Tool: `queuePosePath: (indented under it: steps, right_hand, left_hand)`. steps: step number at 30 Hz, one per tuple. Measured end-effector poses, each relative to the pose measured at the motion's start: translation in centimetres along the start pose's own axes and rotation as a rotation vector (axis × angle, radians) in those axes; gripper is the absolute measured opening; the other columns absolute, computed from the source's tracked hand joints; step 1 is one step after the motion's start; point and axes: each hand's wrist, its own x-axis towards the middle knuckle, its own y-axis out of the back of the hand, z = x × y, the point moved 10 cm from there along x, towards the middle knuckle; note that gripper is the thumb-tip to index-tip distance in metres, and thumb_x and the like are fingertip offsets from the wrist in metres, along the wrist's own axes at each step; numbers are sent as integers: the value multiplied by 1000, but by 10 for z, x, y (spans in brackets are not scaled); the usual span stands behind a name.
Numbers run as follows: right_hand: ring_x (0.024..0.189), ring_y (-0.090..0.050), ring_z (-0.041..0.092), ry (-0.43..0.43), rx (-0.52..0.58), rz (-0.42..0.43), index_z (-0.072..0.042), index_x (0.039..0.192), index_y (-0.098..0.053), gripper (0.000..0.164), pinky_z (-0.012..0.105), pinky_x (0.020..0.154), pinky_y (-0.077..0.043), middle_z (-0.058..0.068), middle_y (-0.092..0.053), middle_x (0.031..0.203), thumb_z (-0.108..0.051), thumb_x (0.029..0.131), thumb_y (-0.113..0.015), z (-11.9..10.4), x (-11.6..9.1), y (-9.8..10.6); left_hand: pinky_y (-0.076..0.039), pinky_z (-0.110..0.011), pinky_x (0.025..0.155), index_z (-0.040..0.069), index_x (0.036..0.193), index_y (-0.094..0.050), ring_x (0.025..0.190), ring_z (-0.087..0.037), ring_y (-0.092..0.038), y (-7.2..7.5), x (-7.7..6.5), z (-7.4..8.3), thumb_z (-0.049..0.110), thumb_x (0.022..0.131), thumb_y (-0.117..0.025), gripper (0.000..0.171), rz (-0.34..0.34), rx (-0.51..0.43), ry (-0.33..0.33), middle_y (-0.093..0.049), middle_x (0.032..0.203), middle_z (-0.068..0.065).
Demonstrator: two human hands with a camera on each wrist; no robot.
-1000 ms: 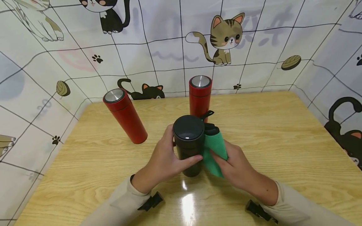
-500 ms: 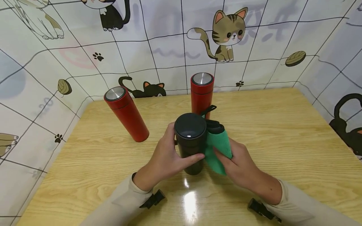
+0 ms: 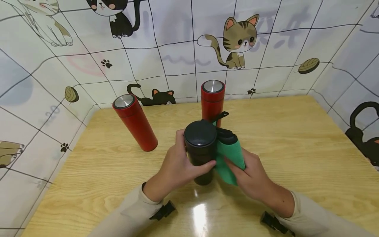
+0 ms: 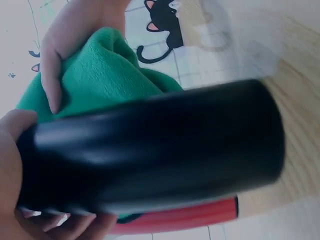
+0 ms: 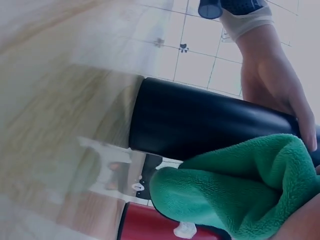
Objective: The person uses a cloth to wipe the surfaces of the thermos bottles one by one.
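A black tumbler (image 3: 201,144) with a dark glossy lid stands upright at the middle of the table. My left hand (image 3: 177,169) grips it from the left, thumb across its front; the left wrist view shows the fingers curled round the tumbler (image 4: 150,150). My right hand (image 3: 254,174) holds a green plush cloth (image 3: 228,158) with black edging and a black loop. That cloth (image 5: 240,185) lies against the tumbler's right side. Part of the right hand is hidden behind the cloth. Whether the tumbler's base touches the table cannot be told for certain.
Two red thermos bottles with steel-topped lids stand on the wooden table (image 3: 290,141): one red bottle (image 3: 136,123) at the left, another red bottle (image 3: 212,102) behind the tumbler, partly covered. A white cat-print curtain (image 3: 174,59) borders the table's back and sides.
The head view has shifted slightly. Both hands keep their hold; the right hand and the cloth have moved only a little to the right against the tumbler. The red bottles have not moved.
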Motion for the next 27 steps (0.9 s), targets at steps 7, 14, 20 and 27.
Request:
queuePosePath:
  steps: [7,14,20,27]
  right_hand:
    - [88,-65,4,-76,-11,-108,-6,131,-59,32,24,79,-57,4,-71,107,-1,101,-52,15,-2,-10]
    - [89,-66,4,-90,-62,-92,-4,129,-59,30,25,77,-58,7,-71,108,-1,100,-53,17,-1,-9]
    - [83,-65,2,-47,-31,-3,-2,128,-59,33,21,76,-57,7,-72,104,6,96,-55,6,-2,0]
    - [85,-65,3,-64,-13,-51,-4,133,-56,35,22,77,-57,8,-70,109,3,99,-52,11,0,-6]
  left_hand:
    - [-52,-38,102,15,147,-23,119,-14,-63,-8,3,2,32,70,-92,105,-28,-45,47,-61,134,2]
    - [-49,-44,105,21,151,-20,124,-14,-60,-9,1,3,35,86,-77,88,-97,-55,28,-58,137,2]
    - [-47,-45,109,16,153,-18,132,-16,-54,-9,-2,9,30,87,-67,83,-144,-37,-57,-52,145,-2]
    - [-46,-44,111,17,154,-16,132,-15,-54,-12,-1,9,26,86,-68,86,-183,-58,-29,-52,146,0]
